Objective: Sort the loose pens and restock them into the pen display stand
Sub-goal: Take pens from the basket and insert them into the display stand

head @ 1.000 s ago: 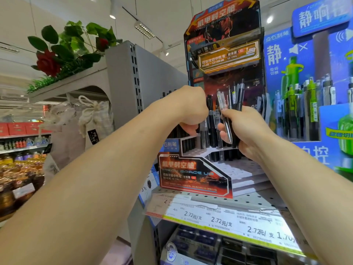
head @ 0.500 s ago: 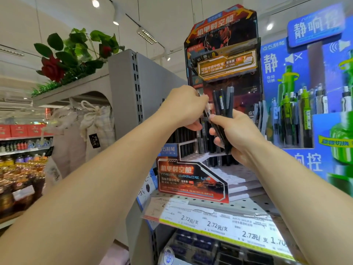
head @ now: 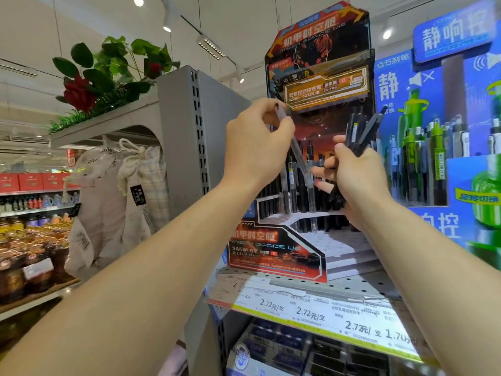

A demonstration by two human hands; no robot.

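- A clear pen point(head: 298, 156) is pinched, tilted, by the left hand point(head: 257, 147) before the pen display stand point(head: 276, 251).
- A bundle of black pens point(head: 360, 131) is gripped by the right hand point(head: 357, 180).
- The stand's slots are partly hidden by both hands.
- A blue display point(head: 439, 109) is set just beside the stand; price labels point(head: 311, 313) are fixed along the shelf edge below.

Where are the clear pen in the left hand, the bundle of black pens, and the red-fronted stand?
Clear transparent pen point(head: 298, 153), head view, mid-barrel.
Bundle of black pens point(head: 360, 131), head view, upper barrels.
Red-fronted cardboard pen display stand point(head: 271, 248), head view, front panel.
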